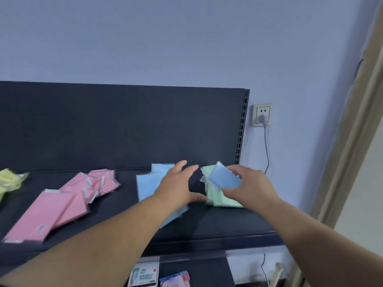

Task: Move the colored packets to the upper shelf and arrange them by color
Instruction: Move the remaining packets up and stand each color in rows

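Note:
On the dark upper shelf (228, 224) lie groups of packets: yellow packets (10, 179) at the far left, pink packets (62, 199) left of centre, light blue packets (147, 185) in the middle and green packets (215, 195) at the right. My right hand (248, 185) holds a small blue packet (224, 177) over the green pile. My left hand (178, 185) lies over the light blue packets with fingers spread and relaxed, its thumb beside the green pile.
A dark back panel (124, 127) rises behind the shelf. A wall socket (262, 114) with a grey cable is to the right of the rack. More packaged goods (157, 276) lie on the lower shelf. A door frame (352, 131) stands at the far right.

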Demonstrator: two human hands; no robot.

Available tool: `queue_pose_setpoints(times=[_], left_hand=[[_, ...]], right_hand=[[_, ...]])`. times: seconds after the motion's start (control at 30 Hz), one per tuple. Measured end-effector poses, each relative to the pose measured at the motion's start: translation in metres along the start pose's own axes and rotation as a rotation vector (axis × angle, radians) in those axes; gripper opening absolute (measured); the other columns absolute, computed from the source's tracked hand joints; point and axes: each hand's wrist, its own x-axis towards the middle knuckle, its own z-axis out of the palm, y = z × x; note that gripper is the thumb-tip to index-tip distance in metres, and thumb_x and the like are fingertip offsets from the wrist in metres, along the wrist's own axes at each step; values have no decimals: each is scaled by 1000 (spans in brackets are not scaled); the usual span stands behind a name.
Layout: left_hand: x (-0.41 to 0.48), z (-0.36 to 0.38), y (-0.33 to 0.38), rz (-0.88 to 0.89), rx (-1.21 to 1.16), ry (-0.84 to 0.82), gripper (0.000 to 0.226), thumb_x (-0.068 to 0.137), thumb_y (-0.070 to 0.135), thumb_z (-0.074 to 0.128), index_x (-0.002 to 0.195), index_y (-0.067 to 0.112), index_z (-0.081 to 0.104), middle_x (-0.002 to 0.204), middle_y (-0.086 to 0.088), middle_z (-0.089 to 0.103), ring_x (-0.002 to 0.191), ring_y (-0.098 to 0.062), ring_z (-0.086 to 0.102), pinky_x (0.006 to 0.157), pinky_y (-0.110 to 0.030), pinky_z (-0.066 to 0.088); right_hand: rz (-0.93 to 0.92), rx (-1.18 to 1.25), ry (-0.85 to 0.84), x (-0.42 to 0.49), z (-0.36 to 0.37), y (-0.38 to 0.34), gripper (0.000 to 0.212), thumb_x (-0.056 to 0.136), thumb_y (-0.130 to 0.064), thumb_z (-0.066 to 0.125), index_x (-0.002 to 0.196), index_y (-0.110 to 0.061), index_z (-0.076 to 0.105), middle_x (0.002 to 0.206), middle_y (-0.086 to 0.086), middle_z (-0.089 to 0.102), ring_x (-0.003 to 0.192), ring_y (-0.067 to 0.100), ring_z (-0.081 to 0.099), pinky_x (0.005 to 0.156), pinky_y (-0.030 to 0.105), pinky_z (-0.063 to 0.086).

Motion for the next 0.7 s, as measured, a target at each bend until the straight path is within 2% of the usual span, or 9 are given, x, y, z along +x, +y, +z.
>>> queue_pose_setpoints(times=[0.2,0.33,0.43,0.53,0.7], left_hand=[[-26,-40,-60,-91,145,3,101,67,60,76,150,36,22,159,7,6,146,-18,11,117,-37,22],[-51,-55,-94,-130,168,-50,105,64,65,75,150,35,23,160,4,9,145,-19,12,118,-34,18],[-63,-59,-102,-94,213,-86,97,69,63,72,149,33,25,158,6,12,144,-18,14,116,-30,17],[-66,-60,-104,-66,173,-92,91,71,61,72,147,32,32,156,8,18,143,-16,18,115,-29,18],[-64,-50,-97,-2,20,-83,75,74,61,69,140,40,41,155,9,22,143,-12,18,118,-31,17]], right_hand=[[-158,-26,-200,-8,33,-59,47,70,-39,72,116,-40,60,104,-18,64,90,6,60,79,27,53],[-183,-55,-314,-12,62,-83,58,70,-37,73,125,-40,55,115,-18,59,99,6,59,84,25,52],[-181,-35,-357,-13,76,-92,58,71,-30,77,125,-39,56,123,-19,56,102,2,52,82,18,46],[-159,-38,-389,-12,79,-98,58,73,-23,81,125,-37,58,119,-19,49,106,2,46,83,16,38],[-102,-64,-436,-12,80,-98,59,69,-22,86,120,-39,60,120,-16,41,108,9,50,90,25,47]])
